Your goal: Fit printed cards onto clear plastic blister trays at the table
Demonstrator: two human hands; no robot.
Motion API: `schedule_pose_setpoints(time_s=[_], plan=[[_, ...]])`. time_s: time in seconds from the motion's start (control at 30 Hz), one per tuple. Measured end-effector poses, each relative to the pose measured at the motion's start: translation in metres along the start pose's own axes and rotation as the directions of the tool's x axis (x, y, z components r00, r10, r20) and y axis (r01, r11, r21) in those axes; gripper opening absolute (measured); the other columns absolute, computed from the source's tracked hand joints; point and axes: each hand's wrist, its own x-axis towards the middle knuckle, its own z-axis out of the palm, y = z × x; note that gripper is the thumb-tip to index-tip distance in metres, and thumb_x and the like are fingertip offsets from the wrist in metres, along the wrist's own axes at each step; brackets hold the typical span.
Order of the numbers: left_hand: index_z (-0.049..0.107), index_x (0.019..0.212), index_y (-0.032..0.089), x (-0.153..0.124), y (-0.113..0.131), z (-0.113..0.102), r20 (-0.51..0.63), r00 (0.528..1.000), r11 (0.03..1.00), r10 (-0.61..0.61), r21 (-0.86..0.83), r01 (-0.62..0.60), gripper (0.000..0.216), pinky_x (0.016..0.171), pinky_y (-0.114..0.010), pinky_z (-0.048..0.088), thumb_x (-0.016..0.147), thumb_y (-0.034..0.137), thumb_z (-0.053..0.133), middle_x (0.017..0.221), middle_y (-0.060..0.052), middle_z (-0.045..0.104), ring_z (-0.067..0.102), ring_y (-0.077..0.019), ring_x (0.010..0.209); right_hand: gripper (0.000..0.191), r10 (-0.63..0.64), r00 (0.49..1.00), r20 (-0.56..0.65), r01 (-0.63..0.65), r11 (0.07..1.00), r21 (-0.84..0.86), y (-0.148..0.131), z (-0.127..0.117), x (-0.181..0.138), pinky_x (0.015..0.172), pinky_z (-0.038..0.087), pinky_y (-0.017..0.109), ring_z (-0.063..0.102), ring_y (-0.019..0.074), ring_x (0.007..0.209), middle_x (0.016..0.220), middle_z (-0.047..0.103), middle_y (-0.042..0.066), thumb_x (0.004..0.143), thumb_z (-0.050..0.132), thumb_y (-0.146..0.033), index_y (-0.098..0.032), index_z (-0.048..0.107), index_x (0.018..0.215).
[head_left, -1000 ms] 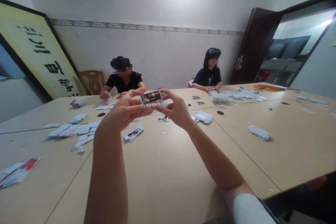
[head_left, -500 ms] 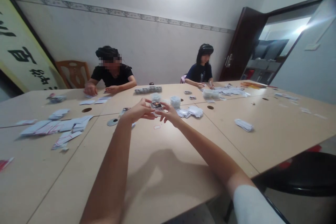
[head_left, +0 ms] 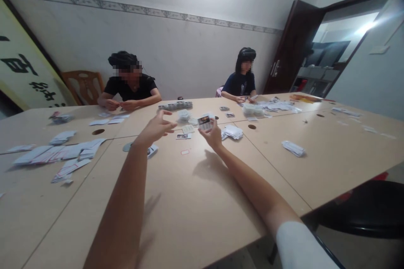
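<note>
My right hand (head_left: 214,136) grips a small clear plastic case (head_left: 205,124) with a dark picture card in its upper part, raised above the middle of the table. Off to the left, my left hand (head_left: 155,128) is open, its fingers apart and nothing in them. Between the hands lie a dark picture card (head_left: 183,136) and a pale flat piece (head_left: 188,129). A pile of clear plastic pieces (head_left: 184,114) stands just beyond. Partly behind my left wrist is a white packet (head_left: 152,150). A small red-edged label (head_left: 184,152) lies nearer to me.
White paper slips (head_left: 58,154) spread over the left of the table (head_left: 202,210). Another stack of slips (head_left: 232,132) lies right of my right hand. Rows of packed cases (head_left: 175,105) stand farther back. Two people sit opposite, their hands at small items. A black stool (head_left: 362,210) is at right.
Both hands were together at the case; now my left hand has let go and moved left. My right hand has carried the case slightly right, uncovering the card and pale piece.
</note>
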Motion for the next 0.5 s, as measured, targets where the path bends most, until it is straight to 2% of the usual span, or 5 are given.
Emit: schedule_pose_setpoints(time_s=[0.13, 0.23, 0.27, 0.4, 0.5], plan=[[0.052, 0.122, 0.020, -0.020, 0.018, -0.024, -0.155, 0.981, 0.993, 0.118, -0.008, -0.121, 0.053, 0.074, -0.032, 0.055, 0.079, 0.036, 0.079, 0.090, -0.007, 0.073, 0.074, -0.0254, 0.091, 0.071, 0.019, 0.984, -0.176, -0.033, 0.996, -0.080, 0.023, -0.018, 0.011, 0.106, 0.045, 0.045, 0.052, 0.0327, 0.133, 0.143, 0.053, 0.023, 0.086, 0.061, -0.037, -0.012, 0.033, 0.147], [0.056, 0.117, 0.019, -0.041, 0.033, -0.039, -0.340, 0.909, 0.966, 0.241, -0.009, -0.260, 0.044, 0.078, -0.030, 0.057, 0.080, 0.028, 0.079, 0.088, -0.003, 0.075, 0.074, -0.0197, 0.086, 0.073, 0.005, 0.977, -0.213, -0.030, 0.993, -0.111, 0.036, -0.022, 0.012, 0.106, 0.045, 0.046, 0.045, 0.0338, 0.137, 0.147, 0.043, 0.028, 0.086, 0.058, -0.032, -0.006, 0.032, 0.148], [0.057, 0.115, 0.018, -0.049, 0.038, -0.042, -0.417, 0.858, 0.940, 0.300, -0.023, -0.340, 0.041, 0.079, -0.030, 0.058, 0.080, 0.025, 0.078, 0.085, -0.002, 0.075, 0.074, -0.0185, 0.083, 0.074, -0.006, 0.979, -0.205, -0.018, 0.993, -0.115, 0.038, -0.020, 0.010, 0.104, 0.047, 0.046, 0.047, 0.0338, 0.134, 0.145, 0.043, 0.029, 0.084, 0.059, -0.032, -0.005, 0.033, 0.148], [0.060, 0.102, 0.016, -0.082, 0.057, -0.052, -0.686, 0.583, 0.789, 0.435, -0.021, -0.614, 0.028, 0.073, -0.035, 0.065, 0.076, 0.011, 0.070, 0.068, 0.002, 0.072, 0.075, -0.0186, 0.070, 0.073, -0.090, 0.990, -0.110, 0.078, 0.991, -0.107, 0.034, 0.005, -0.008, 0.103, 0.048, 0.044, 0.055, 0.0324, 0.122, 0.132, 0.050, 0.023, 0.081, 0.065, -0.033, -0.006, 0.043, 0.145], [0.062, 0.097, 0.017, -0.103, 0.065, -0.056, -0.760, 0.438, 0.719, 0.481, 0.056, -0.692, 0.026, 0.070, -0.036, 0.067, 0.073, 0.008, 0.068, 0.062, 0.006, 0.067, 0.075, -0.0177, 0.066, 0.074, -0.179, 0.984, -0.010, 0.178, 0.981, -0.074, 0.016, 0.040, -0.027, 0.103, 0.049, 0.041, 0.056, 0.0297, 0.121, 0.130, 0.053, 0.019, 0.082, 0.067, -0.033, -0.010, 0.043, 0.147]])
